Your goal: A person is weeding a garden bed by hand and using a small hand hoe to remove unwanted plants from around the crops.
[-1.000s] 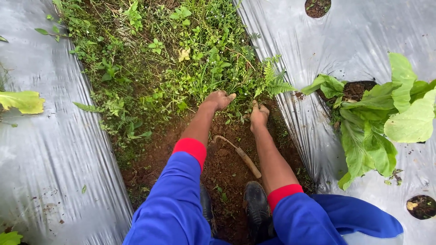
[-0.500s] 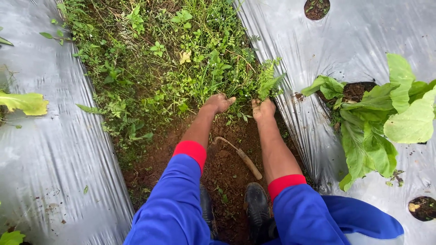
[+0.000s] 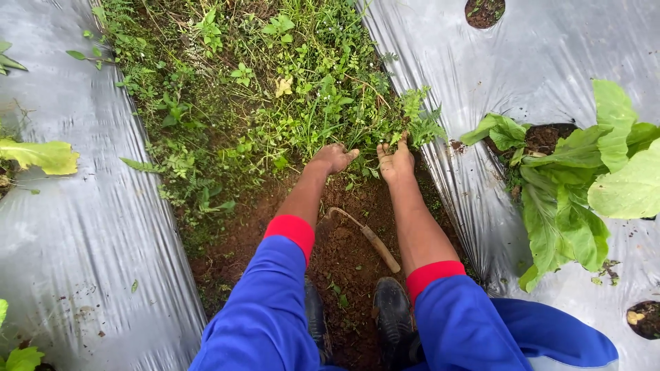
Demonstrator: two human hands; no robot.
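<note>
The head view looks down a furrow between two beds covered in silver plastic sheet (image 3: 82, 227). The landmark is the hand hoe (image 3: 368, 235), a small tool with a wooden handle and a curved metal blade, lying on bare brown soil (image 3: 344, 257) between the person's forearms.

Beyond the hoe, the left hand (image 3: 333, 157) rests at the near edge of the weeds (image 3: 275, 89), fingers curled down into the low green growth; the curl is tight, but what is caught inside it cannot be told. To the right of that hand and also beyond the hoe, the right hand (image 3: 396, 160) is closed in a fist around the base of a ferny weed clump (image 3: 418, 118), whose fronds stand up just past the knuckles. The two hands lie near each other but apart.

The weeds fill the furrow from the hands onward, away from the hoe. On the near side of the hoe, two dark boots (image 3: 392, 316) stand on the soil, and blue sleeves (image 3: 265, 309) with red cuffs (image 3: 290, 230) cover the arms above the wrists.

Right of the hoe, on the plastic, a leafy green plant (image 3: 577, 185) grows from a hole in the sheet. Left of the hoe, at the far edge of the other sheet, a yellowing leaf (image 3: 41, 156) lies.
</note>
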